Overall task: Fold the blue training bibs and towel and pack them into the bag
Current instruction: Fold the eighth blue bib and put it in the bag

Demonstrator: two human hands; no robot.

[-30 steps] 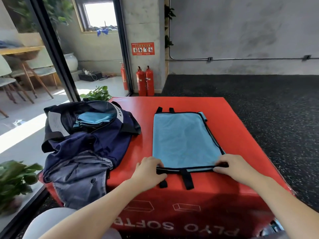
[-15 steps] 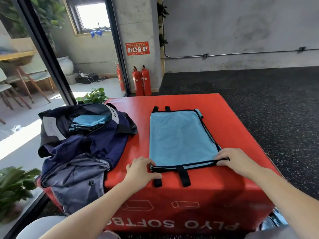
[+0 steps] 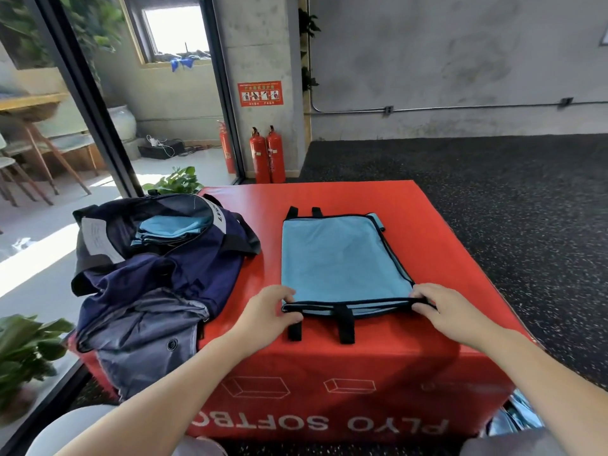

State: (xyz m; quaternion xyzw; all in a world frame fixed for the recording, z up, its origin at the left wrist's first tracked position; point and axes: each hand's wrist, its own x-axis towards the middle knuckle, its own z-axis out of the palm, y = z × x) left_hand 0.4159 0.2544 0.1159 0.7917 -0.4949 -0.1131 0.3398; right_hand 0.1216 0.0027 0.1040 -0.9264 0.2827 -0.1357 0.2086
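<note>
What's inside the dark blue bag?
Folded light blue cloth shows through the open mouth of the dark blue bag. It looks like the bib on the red box. Anything deeper down is hidden by the bag's sides.

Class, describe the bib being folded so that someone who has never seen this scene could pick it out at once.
Find the big red plyo box in the middle of the room. On its top, right of the dark blue bag, lies a flat light blue bib pinched at its near corners by the left hand and right hand. Unlike the folded blue cloth inside the bag, it is spread out, with black trim and black straps.
</note>
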